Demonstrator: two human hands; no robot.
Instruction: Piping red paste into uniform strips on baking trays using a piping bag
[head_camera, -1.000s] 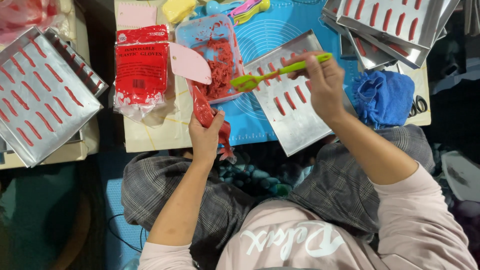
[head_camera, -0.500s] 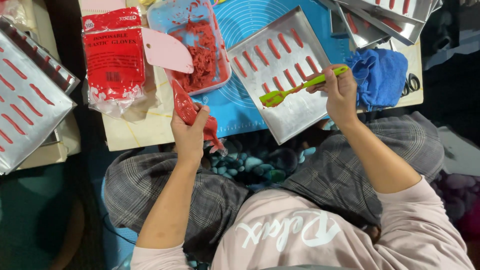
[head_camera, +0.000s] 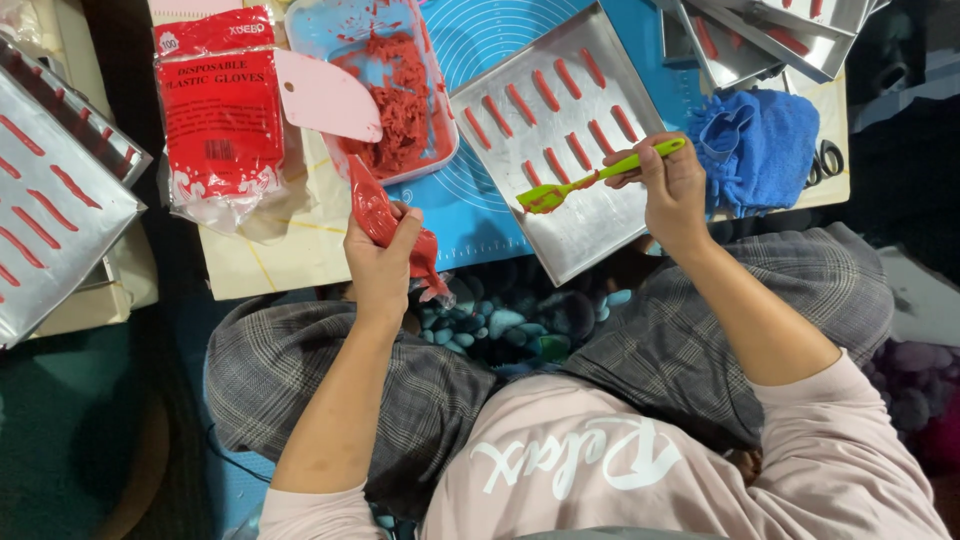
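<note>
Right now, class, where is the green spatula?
In the head view, the green spatula is in the right hand, lying across the near part of the metal tray, left of the blue cloth.

2 hands (head_camera: 385, 265), 1 piping bag (head_camera: 385, 222), 1 green spatula (head_camera: 595, 176), 1 pink scraper (head_camera: 325, 95), 1 glove pkt (head_camera: 220, 115), 1 blue cloth (head_camera: 765, 145).

A red packet of gloves (head_camera: 222, 115) lies left, a blue cloth (head_camera: 770, 145) right beside black scissors (head_camera: 828, 162).
</note>
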